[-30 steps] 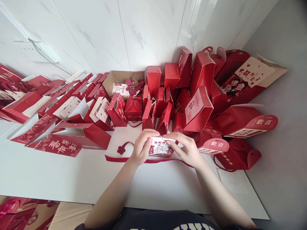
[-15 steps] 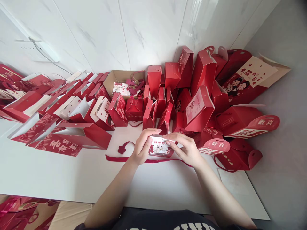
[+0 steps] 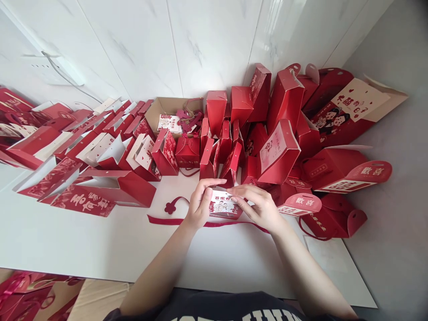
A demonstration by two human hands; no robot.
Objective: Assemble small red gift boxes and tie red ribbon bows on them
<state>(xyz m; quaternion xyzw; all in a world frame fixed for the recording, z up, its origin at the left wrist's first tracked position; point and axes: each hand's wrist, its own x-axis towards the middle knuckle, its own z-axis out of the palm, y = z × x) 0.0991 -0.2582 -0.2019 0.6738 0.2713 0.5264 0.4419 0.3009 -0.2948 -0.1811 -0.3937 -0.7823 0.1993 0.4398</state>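
Between my two hands is a small white printed card (image 3: 223, 206) with red characters and a cartoon couple. A dark red surface shows just below it; whether that is a separate box I cannot tell. My left hand (image 3: 199, 204) grips the card's left side, thumb in front and fingers along the top. My right hand (image 3: 260, 206) has its thumb and fingertips closed at the upper right corner. A red ribbon (image 3: 182, 221) runs across the table below the hands. A dark red flower-shaped piece (image 3: 170, 207) lies left of my left hand.
Red gift boxes (image 3: 210, 156) stand close behind the hands. Open red paper bags (image 3: 117, 185) fill the left, and handled gift boxes (image 3: 334, 167) crowd the right. A cardboard box (image 3: 153, 111) with cards and ribbons sits against the wall. The white table's (image 3: 207, 263) front edge is near my body.
The camera view has shifted very slightly. The card tilts back a little between my hands, which keep nearly the same grip.
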